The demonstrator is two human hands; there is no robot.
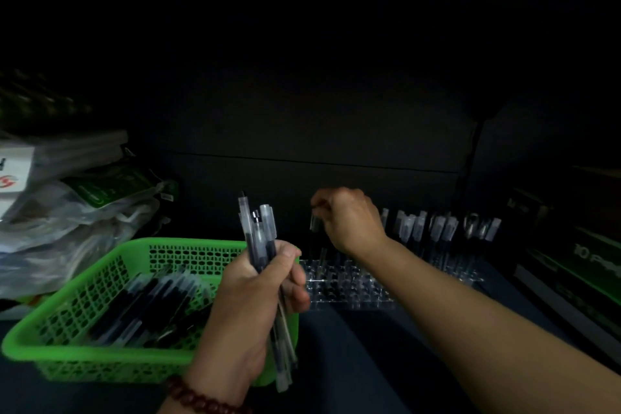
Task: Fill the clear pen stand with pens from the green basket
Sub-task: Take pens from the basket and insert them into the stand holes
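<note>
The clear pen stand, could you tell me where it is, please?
Head view, centre: the clear pen stand sits just right of the green basket, beneath the right hand.

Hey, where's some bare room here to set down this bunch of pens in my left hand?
The dark surface in front of the clear pen stand, between the green basket and your right forearm, is bare. Crowded: plastic bags left of the basket, boxes on the right, standing pens along the stand's right end.
</note>
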